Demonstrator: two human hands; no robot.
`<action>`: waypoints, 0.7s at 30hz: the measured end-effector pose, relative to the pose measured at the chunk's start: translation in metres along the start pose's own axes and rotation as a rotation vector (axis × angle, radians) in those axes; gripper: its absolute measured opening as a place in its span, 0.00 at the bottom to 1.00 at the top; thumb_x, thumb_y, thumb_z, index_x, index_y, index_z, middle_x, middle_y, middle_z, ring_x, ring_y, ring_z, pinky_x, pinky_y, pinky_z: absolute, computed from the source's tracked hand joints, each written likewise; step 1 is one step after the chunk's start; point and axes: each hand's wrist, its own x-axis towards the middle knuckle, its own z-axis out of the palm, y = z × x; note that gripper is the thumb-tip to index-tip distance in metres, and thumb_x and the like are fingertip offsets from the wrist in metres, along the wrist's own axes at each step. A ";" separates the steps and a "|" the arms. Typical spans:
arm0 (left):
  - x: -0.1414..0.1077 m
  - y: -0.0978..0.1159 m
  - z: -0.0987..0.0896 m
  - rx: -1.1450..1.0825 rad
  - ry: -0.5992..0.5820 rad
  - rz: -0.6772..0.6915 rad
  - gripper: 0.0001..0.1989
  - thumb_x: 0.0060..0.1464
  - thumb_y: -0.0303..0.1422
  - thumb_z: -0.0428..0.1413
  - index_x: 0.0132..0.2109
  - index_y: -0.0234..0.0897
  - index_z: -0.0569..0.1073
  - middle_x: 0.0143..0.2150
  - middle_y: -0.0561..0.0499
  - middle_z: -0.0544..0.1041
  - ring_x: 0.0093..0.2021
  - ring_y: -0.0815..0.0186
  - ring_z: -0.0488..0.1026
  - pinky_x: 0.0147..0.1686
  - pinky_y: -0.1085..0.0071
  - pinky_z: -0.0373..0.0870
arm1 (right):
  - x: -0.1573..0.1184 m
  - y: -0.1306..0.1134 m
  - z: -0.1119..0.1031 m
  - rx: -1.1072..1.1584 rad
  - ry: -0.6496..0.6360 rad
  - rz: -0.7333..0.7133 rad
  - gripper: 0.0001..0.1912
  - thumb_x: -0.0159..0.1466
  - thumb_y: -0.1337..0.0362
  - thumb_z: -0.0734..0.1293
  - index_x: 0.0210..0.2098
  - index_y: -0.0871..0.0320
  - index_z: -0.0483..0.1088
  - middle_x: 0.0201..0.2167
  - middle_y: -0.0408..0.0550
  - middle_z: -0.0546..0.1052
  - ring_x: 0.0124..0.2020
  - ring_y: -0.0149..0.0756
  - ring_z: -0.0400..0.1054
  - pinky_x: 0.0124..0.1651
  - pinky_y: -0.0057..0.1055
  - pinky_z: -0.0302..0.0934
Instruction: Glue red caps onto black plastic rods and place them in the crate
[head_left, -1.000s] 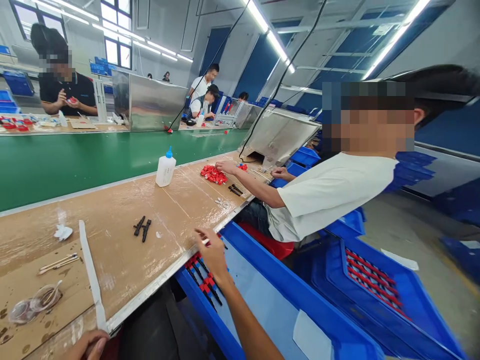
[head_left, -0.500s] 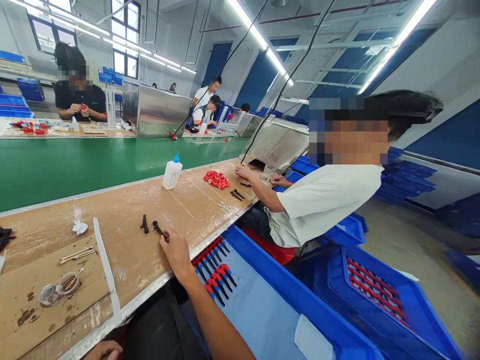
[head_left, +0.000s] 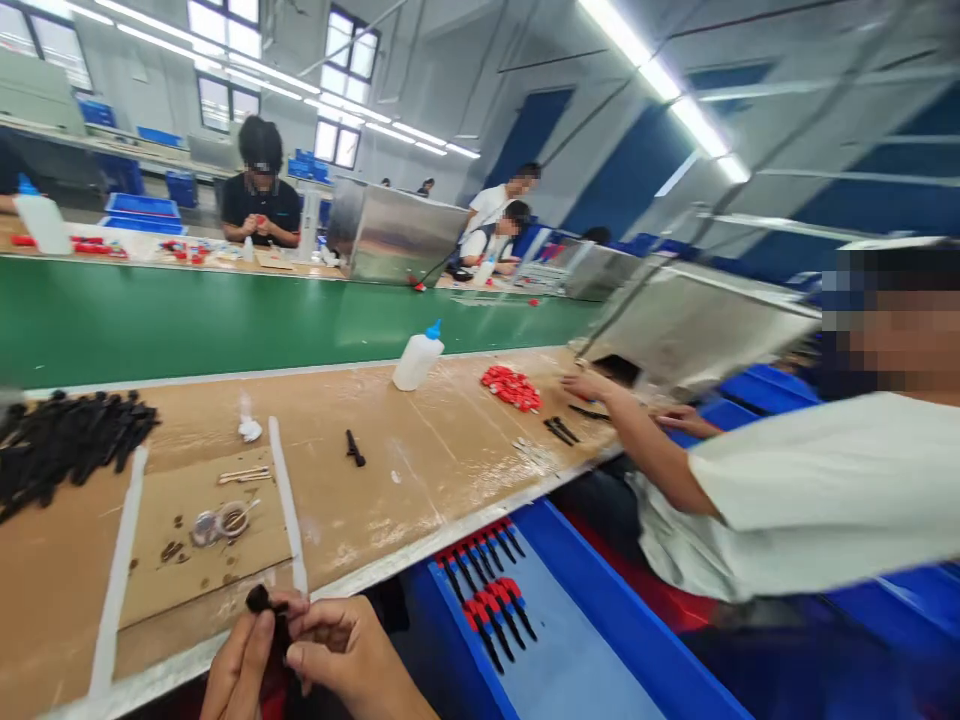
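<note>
By the near edge of the worktop [head_left: 424,480]: black part [head_left: 259,599], one, pinched in the fingers of left hand [head_left: 244,660] and right hand [head_left: 349,645] together. Handling, by judgement: light, stiff, smooth enough to slip, hardly fragile. Suggested hold: mid-length, thumb against forefinger.

On the bench [head_left: 465,478], 1 part [head_left: 355,449] lies between the cardboard [head_left: 154,505] and the bottle [head_left: 418,364]
</note>
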 end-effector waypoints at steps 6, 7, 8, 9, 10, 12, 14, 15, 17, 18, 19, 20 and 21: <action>0.002 0.005 -0.025 -0.554 0.120 -0.033 0.14 0.56 0.44 0.58 0.36 0.36 0.73 0.22 0.57 0.65 0.25 0.72 0.64 0.30 0.75 0.66 | 0.049 -0.024 0.008 -0.491 0.195 -0.224 0.15 0.60 0.53 0.70 0.39 0.57 0.79 0.31 0.48 0.80 0.32 0.37 0.71 0.38 0.31 0.66; 0.003 0.006 -0.030 -0.614 0.077 -0.047 0.14 0.58 0.43 0.57 0.38 0.35 0.72 0.20 0.59 0.59 0.21 0.74 0.58 0.25 0.75 0.61 | 0.061 -0.028 0.007 -0.550 0.221 -0.270 0.17 0.60 0.53 0.70 0.43 0.58 0.78 0.32 0.48 0.80 0.33 0.37 0.71 0.38 0.31 0.66; 0.003 0.008 -0.034 -0.668 0.024 -0.060 0.14 0.59 0.43 0.55 0.38 0.34 0.72 0.19 0.61 0.54 0.19 0.75 0.53 0.23 0.76 0.57 | 0.072 -0.030 0.007 -0.595 0.218 -0.301 0.19 0.60 0.53 0.70 0.45 0.58 0.77 0.32 0.48 0.79 0.32 0.37 0.71 0.37 0.31 0.66; 0.004 0.009 -0.037 -0.717 -0.025 -0.073 0.14 0.61 0.42 0.54 0.38 0.33 0.71 0.19 0.62 0.50 0.18 0.76 0.49 0.21 0.76 0.53 | 0.082 -0.031 0.008 -0.631 0.196 -0.320 0.20 0.60 0.53 0.70 0.46 0.58 0.77 0.32 0.48 0.79 0.31 0.37 0.71 0.36 0.31 0.66; 0.004 0.010 -0.039 -0.762 -0.067 -0.084 0.14 0.61 0.42 0.53 0.38 0.33 0.71 0.19 0.62 0.48 0.18 0.76 0.46 0.21 0.76 0.51 | 0.089 -0.030 0.010 -0.657 0.167 -0.329 0.19 0.60 0.53 0.70 0.46 0.58 0.76 0.32 0.48 0.80 0.31 0.37 0.71 0.35 0.31 0.66; 0.005 0.013 -0.041 -0.840 -0.119 -0.112 0.15 0.62 0.41 0.52 0.37 0.32 0.71 0.19 0.62 0.47 0.18 0.77 0.43 0.21 0.76 0.48 | 0.099 -0.029 0.016 -0.680 0.121 -0.331 0.17 0.61 0.53 0.69 0.43 0.57 0.77 0.34 0.48 0.80 0.31 0.37 0.72 0.36 0.31 0.66; 0.006 0.014 -0.041 -0.894 -0.147 -0.142 0.15 0.63 0.40 0.50 0.37 0.32 0.71 0.19 0.62 0.47 0.18 0.77 0.42 0.21 0.76 0.46 | 0.103 -0.028 0.024 -0.681 0.086 -0.331 0.13 0.62 0.54 0.68 0.40 0.56 0.78 0.36 0.48 0.81 0.33 0.38 0.73 0.38 0.32 0.66; 0.006 0.014 -0.041 -0.909 -0.160 -0.148 0.15 0.64 0.40 0.49 0.37 0.31 0.71 0.19 0.62 0.46 0.18 0.77 0.42 0.21 0.76 0.45 | 0.103 -0.028 0.028 -0.691 0.067 -0.342 0.12 0.63 0.55 0.68 0.39 0.55 0.78 0.37 0.48 0.81 0.34 0.38 0.73 0.39 0.33 0.66; 0.007 0.014 -0.041 -0.918 -0.176 -0.158 0.16 0.65 0.40 0.48 0.37 0.31 0.71 0.19 0.62 0.47 0.18 0.77 0.42 0.22 0.76 0.44 | 0.103 -0.030 0.034 -0.730 0.029 -0.397 0.10 0.63 0.56 0.68 0.38 0.54 0.79 0.37 0.48 0.80 0.34 0.38 0.72 0.37 0.32 0.65; 0.008 0.014 -0.041 -0.919 -0.181 -0.160 0.16 0.65 0.39 0.48 0.37 0.31 0.71 0.19 0.62 0.47 0.18 0.77 0.43 0.22 0.76 0.44 | 0.102 -0.031 0.036 -0.757 0.012 -0.438 0.09 0.63 0.57 0.68 0.38 0.53 0.79 0.37 0.48 0.80 0.35 0.38 0.72 0.36 0.32 0.65; 0.010 0.013 -0.041 -0.919 -0.183 -0.164 0.16 0.65 0.39 0.47 0.37 0.31 0.70 0.19 0.62 0.47 0.18 0.77 0.43 0.22 0.76 0.44 | 0.102 -0.032 0.037 -0.786 -0.004 -0.483 0.09 0.64 0.58 0.68 0.38 0.53 0.79 0.38 0.48 0.80 0.36 0.39 0.72 0.36 0.32 0.66; 0.011 0.012 -0.042 -0.921 -0.180 -0.171 0.16 0.65 0.39 0.47 0.37 0.31 0.70 0.19 0.62 0.47 0.18 0.77 0.43 0.22 0.76 0.44 | 0.102 -0.033 0.037 -0.811 -0.013 -0.526 0.08 0.64 0.59 0.67 0.38 0.52 0.79 0.38 0.48 0.80 0.37 0.39 0.73 0.38 0.33 0.66; 0.013 0.011 -0.043 -0.927 -0.179 -0.182 0.16 0.65 0.39 0.47 0.36 0.31 0.70 0.19 0.62 0.48 0.18 0.77 0.43 0.22 0.76 0.44 | 0.102 -0.033 0.036 -0.830 -0.008 -0.561 0.08 0.65 0.60 0.67 0.38 0.52 0.78 0.38 0.48 0.80 0.39 0.39 0.73 0.41 0.33 0.67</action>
